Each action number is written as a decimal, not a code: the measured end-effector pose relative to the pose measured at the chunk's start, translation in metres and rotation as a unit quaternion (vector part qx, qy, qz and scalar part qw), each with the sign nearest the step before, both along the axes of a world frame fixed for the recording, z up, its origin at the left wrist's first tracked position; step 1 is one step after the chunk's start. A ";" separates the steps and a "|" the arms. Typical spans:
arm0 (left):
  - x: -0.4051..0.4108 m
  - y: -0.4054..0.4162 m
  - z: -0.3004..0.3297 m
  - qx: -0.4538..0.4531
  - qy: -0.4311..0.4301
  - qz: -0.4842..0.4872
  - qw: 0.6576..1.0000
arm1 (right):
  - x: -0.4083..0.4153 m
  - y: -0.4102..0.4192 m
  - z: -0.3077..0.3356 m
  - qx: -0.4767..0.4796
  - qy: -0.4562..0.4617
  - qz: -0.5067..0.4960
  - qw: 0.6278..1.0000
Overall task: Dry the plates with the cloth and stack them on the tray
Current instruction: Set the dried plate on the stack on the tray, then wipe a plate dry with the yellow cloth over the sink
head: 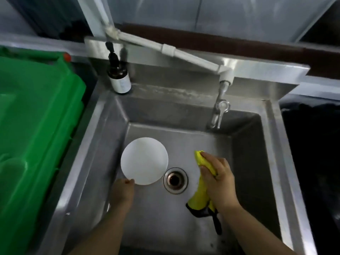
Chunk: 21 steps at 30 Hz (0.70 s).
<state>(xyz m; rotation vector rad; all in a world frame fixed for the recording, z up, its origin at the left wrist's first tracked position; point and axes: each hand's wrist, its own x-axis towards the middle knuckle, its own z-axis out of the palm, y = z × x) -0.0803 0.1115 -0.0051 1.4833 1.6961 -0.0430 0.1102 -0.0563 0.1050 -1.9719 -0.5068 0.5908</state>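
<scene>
Plate (144, 161) at left hand (122, 190) (fingertips)

- The plate (144, 161) is plain white.
- The cloth (201, 195) is bright yellow with a black edge and strap.
- The sink (103, 126) is bare grey steel.
- The crate (36, 107) is solid green.
- The bottle (119, 78) is dark brown with a white label.
- The pipe (165, 48) is white.

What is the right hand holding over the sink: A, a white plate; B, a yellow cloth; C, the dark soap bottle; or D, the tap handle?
B: the right hand is wrapped round the yellow cloth above the sink, while the left hand pinches the edge of the white plate.
</scene>
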 end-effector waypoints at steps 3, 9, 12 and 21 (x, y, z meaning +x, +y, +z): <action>0.000 0.016 -0.030 -0.029 -0.026 0.055 0.998 | -0.004 0.018 -0.023 -0.025 0.010 -0.012 1.000; -0.003 0.030 -0.064 -0.052 -0.045 0.098 0.993 | -0.006 0.027 -0.044 -0.062 0.011 -0.029 0.998; -0.004 0.030 -0.069 -0.058 -0.045 0.122 0.990 | -0.005 0.025 -0.045 -0.079 0.010 -0.035 0.996; 0.016 0.028 -0.046 -0.185 -0.275 0.313 0.890 | -0.002 0.016 -0.031 -0.086 -0.013 -0.043 0.995</action>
